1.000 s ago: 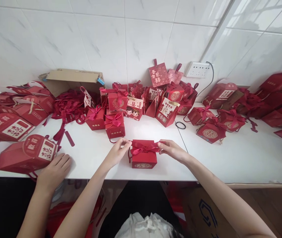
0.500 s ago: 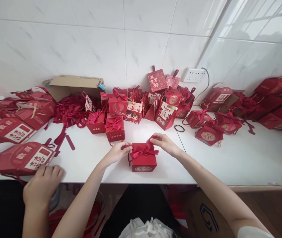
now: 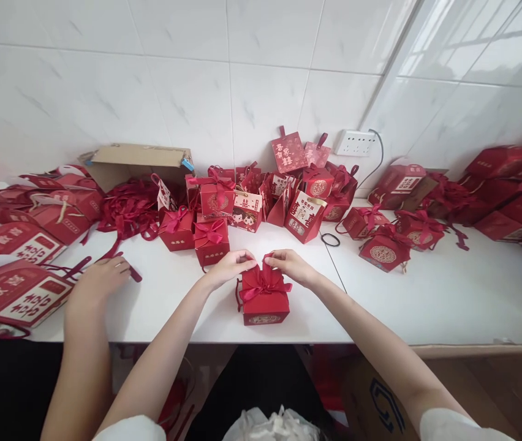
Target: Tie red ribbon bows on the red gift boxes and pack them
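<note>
Thumb and forefinger of our right hand [image 3: 291,264] pinch a strip of red ribbon [image 3: 264,289], drawing it up from the bow; our left hand [image 3: 230,266] pinches close by, seemingly on the matching strip, though its fingertips cover most of what they grip. The small red box [image 3: 266,308] under them stands upright on the white table [image 3: 426,306], at the near edge and between our forearms; we take this box as our landmark. As we judge it, the box is folded shut and the bow knotted across its top, while the two held strips look not yet settled. Behind the box and to its left, two bowed boxes [image 3: 211,248] look finished, as does a bowed box [image 3: 385,252] off to its right. Farther left lie a pile of loose ribbon [image 3: 127,211] and a co-worker's hand [image 3: 105,278], whose fingers are partly hidden, so we cannot tell whether they grip anything. We cannot see the knot's back, its tightness, or anything inside the box. The stacked boxes [image 3: 504,165] far to its right run out of view, and whether those need bows is unclear.
</note>
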Action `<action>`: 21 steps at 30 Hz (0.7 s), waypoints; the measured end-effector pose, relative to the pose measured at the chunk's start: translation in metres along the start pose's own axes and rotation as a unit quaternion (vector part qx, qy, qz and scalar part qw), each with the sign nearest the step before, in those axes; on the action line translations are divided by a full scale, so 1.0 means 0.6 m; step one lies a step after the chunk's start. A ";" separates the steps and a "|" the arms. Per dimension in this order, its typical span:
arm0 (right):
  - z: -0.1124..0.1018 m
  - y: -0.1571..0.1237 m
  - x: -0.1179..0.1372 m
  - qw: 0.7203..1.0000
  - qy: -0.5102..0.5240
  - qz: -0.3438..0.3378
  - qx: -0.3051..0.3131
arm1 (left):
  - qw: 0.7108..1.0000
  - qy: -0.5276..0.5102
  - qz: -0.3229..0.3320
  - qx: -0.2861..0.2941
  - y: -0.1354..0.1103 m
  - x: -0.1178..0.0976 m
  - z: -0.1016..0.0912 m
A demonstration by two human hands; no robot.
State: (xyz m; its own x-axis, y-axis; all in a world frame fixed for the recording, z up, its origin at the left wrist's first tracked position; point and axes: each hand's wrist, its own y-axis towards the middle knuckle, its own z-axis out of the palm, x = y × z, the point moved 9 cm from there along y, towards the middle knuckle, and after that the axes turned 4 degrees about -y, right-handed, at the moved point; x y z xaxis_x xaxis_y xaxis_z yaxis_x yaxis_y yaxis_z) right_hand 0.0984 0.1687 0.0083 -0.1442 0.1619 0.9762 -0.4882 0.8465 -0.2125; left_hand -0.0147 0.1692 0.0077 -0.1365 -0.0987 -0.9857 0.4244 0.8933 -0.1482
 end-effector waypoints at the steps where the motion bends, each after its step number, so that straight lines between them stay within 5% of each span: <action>1: 0.004 0.004 -0.004 1.000 -0.002 0.011 0.014 | 1.000 -0.006 -0.006 0.007 0.002 0.005 0.003; 7: 0.017 0.024 -0.033 0.994 -0.019 0.067 0.082 | 0.997 -0.068 0.011 0.030 -0.004 0.021 0.016; 15: -0.023 0.023 -0.028 0.994 -0.095 0.054 0.012 | 0.998 -0.061 0.032 -0.010 -0.027 0.032 0.018; 18: -0.075 -0.037 0.004 0.984 -0.132 -0.002 -0.121 | 0.996 -0.075 0.025 -0.027 -0.045 0.040 0.020; 21: -0.092 -0.144 0.041 0.933 -0.173 -0.101 -0.298 | 0.994 -0.095 0.025 -0.051 -0.067 0.048 0.026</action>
State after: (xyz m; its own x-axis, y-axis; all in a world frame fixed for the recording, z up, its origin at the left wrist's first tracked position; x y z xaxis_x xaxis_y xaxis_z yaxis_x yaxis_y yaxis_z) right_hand 0.1845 0.1275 0.0531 -0.4211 -0.1179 0.8993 0.0155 0.9904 0.1371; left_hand -0.0215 0.1238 -0.0163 0.0588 -0.1249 -0.9904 0.3314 0.9383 -0.0987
